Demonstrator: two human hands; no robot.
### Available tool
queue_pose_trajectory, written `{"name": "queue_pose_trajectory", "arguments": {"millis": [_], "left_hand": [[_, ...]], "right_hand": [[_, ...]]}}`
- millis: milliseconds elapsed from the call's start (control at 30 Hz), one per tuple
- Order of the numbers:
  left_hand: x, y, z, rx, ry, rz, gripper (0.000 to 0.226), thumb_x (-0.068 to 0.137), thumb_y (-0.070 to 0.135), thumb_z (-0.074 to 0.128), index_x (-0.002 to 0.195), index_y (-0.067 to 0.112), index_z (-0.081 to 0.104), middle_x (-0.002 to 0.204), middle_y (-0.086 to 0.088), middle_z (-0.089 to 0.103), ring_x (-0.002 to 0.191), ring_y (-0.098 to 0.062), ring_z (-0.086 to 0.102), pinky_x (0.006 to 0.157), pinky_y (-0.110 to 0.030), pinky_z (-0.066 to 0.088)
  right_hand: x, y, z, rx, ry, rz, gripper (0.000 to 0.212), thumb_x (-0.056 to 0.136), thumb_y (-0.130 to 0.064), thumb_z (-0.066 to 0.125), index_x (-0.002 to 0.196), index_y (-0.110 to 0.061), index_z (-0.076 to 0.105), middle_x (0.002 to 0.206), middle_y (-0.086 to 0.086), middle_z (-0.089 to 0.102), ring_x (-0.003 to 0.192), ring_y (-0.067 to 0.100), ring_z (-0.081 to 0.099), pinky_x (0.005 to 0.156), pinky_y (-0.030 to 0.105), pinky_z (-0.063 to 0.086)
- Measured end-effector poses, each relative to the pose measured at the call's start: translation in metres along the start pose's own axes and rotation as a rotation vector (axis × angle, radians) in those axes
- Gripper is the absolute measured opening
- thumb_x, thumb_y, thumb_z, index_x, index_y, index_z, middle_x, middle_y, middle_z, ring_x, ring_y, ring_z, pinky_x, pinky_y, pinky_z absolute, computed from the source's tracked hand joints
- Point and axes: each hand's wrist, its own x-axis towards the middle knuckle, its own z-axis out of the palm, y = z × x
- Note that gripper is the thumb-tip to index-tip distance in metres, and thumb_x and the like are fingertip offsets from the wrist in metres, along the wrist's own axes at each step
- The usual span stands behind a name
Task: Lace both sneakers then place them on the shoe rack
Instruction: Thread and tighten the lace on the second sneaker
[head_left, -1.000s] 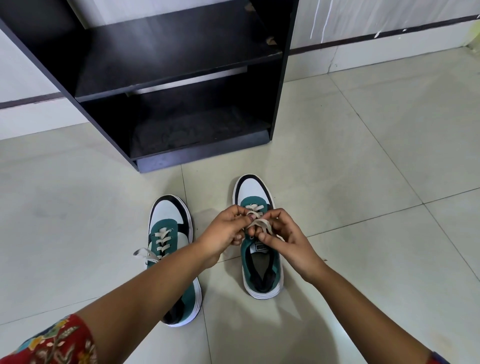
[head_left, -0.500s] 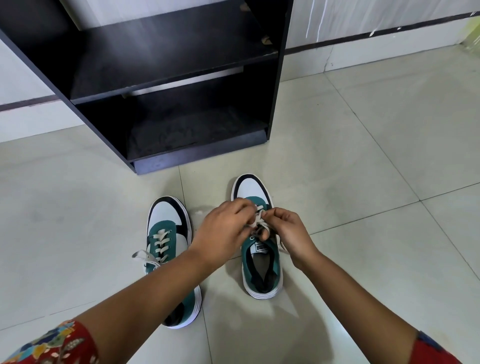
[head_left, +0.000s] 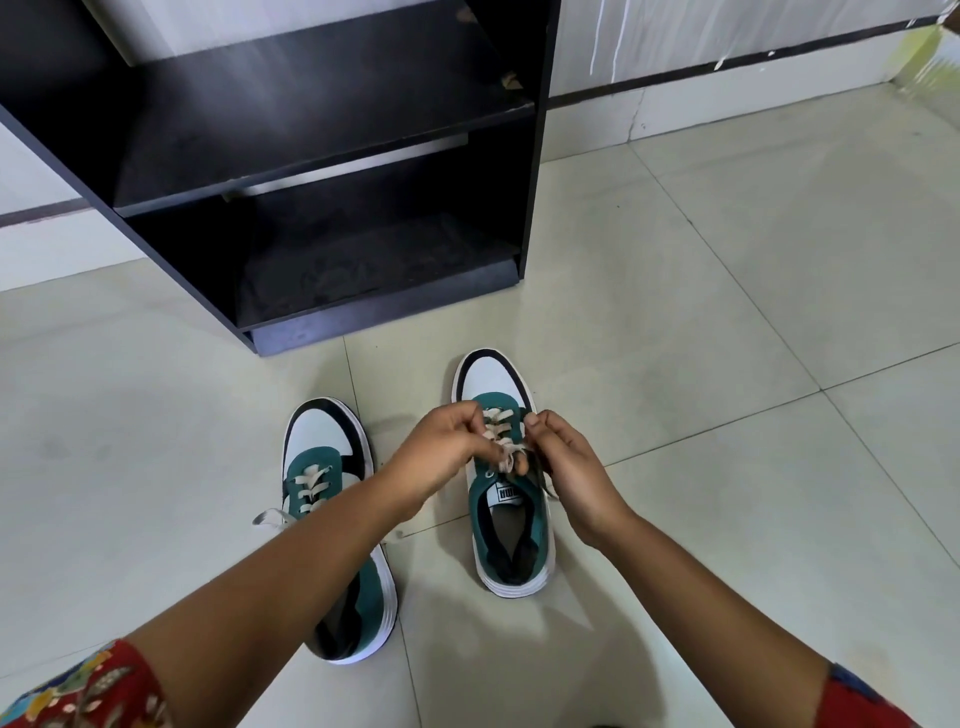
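Currently, head view only:
Right sneaker (head_left: 511, 519): on the tiled floor (head_left: 727, 364), toe toward the shoe rack (head_left: 322, 171); upper eyelets look unlaced, tongue label showing.
Lace (head_left: 501, 441): flat, pale, soft; bunched over the mid-eyelets between both hands.
Left hand (head_left: 441, 452): closed, fingers pinching the lace from the left.
Right hand (head_left: 566, 467): closed, pinching the lace from the right; one strand trails under the palm.
Left sneaker (head_left: 332, 499): just beside the first, apart from it, partly under the left forearm; laced lower down, loose end lying on the floor.
Handling (judgement): lace limp, will slip unless pinched near its tip; shoes light, sole stiff, collar soft; best lifted at the heel collar.
Rack: both shelves look dark and bare, near the toes.
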Motion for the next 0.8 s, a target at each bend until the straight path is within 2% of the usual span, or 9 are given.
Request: {"name": "queue_pose_trajectory", "arguments": {"millis": [67,133,200,300,400,467,567,700,800], "left_hand": [[0.001,-0.004,-0.001,-0.133,0.019,-0.158,0.037,0.075,-0.003,0.064,0.059,0.018,0.039,0.053,0.003,0.048,0.041,-0.005,0.035,0.039,-0.016,0.023],[-0.001,-0.010,-0.003,-0.185,0.040,-0.183,0.035,0.076,0.000,0.065,0.059,0.019,0.040,0.062,-0.001,0.050,0.041,-0.004,0.036,0.041,-0.017,0.024],[-0.004,-0.014,-0.003,-0.192,0.047,-0.163,0.034,0.076,0.001,0.066,0.059,0.018,0.042,0.065,-0.003,0.053,0.043,-0.005,0.038,0.044,-0.019,0.026],[-0.007,-0.014,-0.002,-0.187,0.031,-0.135,0.032,0.077,0.002,0.066,0.061,0.018,0.044,0.063,-0.002,0.053,0.047,-0.006,0.041,0.050,-0.023,0.029],[-0.013,-0.010,-0.002,-0.167,0.051,-0.128,0.023,0.080,0.011,0.066,0.066,0.018,0.050,0.070,0.002,0.062,0.062,-0.008,0.055,0.064,-0.026,0.038],[-0.018,-0.013,-0.004,-0.167,0.066,-0.145,0.009,0.082,0.020,0.064,0.078,0.013,0.062,0.088,0.001,0.070,0.084,-0.009,0.061,0.077,-0.027,0.039],[-0.021,-0.028,-0.010,-0.207,0.123,-0.205,0.020,0.082,0.028,0.063,0.092,0.011,0.069,0.103,0.000,0.071,0.101,-0.011,0.060,0.086,-0.033,0.035],[-0.024,-0.041,-0.018,-0.426,0.264,-0.363,0.013,0.085,0.027,0.060,0.080,0.017,0.067,0.092,0.004,0.066,0.092,-0.009,0.058,0.089,-0.034,0.034],[-0.024,-0.042,-0.021,-0.606,0.263,-0.423,0.016,0.087,0.023,0.057,0.075,0.014,0.061,0.081,0.002,0.061,0.072,-0.011,0.056,0.073,-0.028,0.043]], "right_hand": [[-0.006,0.008,-0.003,-0.174,0.060,-0.136,0.030,0.093,-0.026,0.052,0.064,-0.019,0.054,0.067,-0.011,0.057,0.065,0.001,0.055,0.065,0.015,0.044],[-0.013,0.015,-0.006,-0.359,0.155,-0.231,0.027,0.082,-0.043,0.060,0.063,-0.024,0.063,0.092,-0.011,0.058,0.096,0.004,0.055,0.083,0.018,0.043],[-0.015,0.020,-0.007,-0.344,0.158,-0.180,0.018,0.075,-0.044,0.069,0.067,-0.027,0.071,0.103,-0.008,0.057,0.109,0.009,0.052,0.092,0.021,0.040],[-0.014,0.017,-0.005,-0.150,0.094,-0.030,0.010,0.077,-0.012,0.073,0.080,-0.003,0.074,0.103,-0.002,0.058,0.098,0.005,0.059,0.081,0.010,0.045],[-0.014,0.010,-0.007,-0.011,0.121,0.033,0.006,0.079,-0.001,0.066,0.082,0.004,0.068,0.099,0.001,0.061,0.074,-0.007,0.062,0.061,0.001,0.042],[-0.016,0.009,-0.011,0.051,0.138,0.071,0.007,0.082,0.000,0.059,0.081,-0.001,0.066,0.095,0.001,0.062,0.073,-0.003,0.062,0.063,0.003,0.044],[-0.024,0.013,-0.015,0.044,0.193,0.120,0.015,0.084,-0.003,0.053,0.076,-0.009,0.065,0.094,0.000,0.065,0.088,0.012,0.059,0.077,0.021,0.045],[-0.029,0.019,-0.028,0.165,0.298,0.206,0.028,0.087,-0.007,0.046,0.065,-0.013,0.063,0.070,-0.004,0.064,0.073,0.015,0.056,0.069,0.028,0.043],[-0.030,0.019,-0.029,0.420,0.222,0.225,0.032,0.087,-0.007,0.041,0.061,-0.015,0.057,0.069,-0.001,0.063,0.061,0.014,0.056,0.061,0.026,0.042]]}}
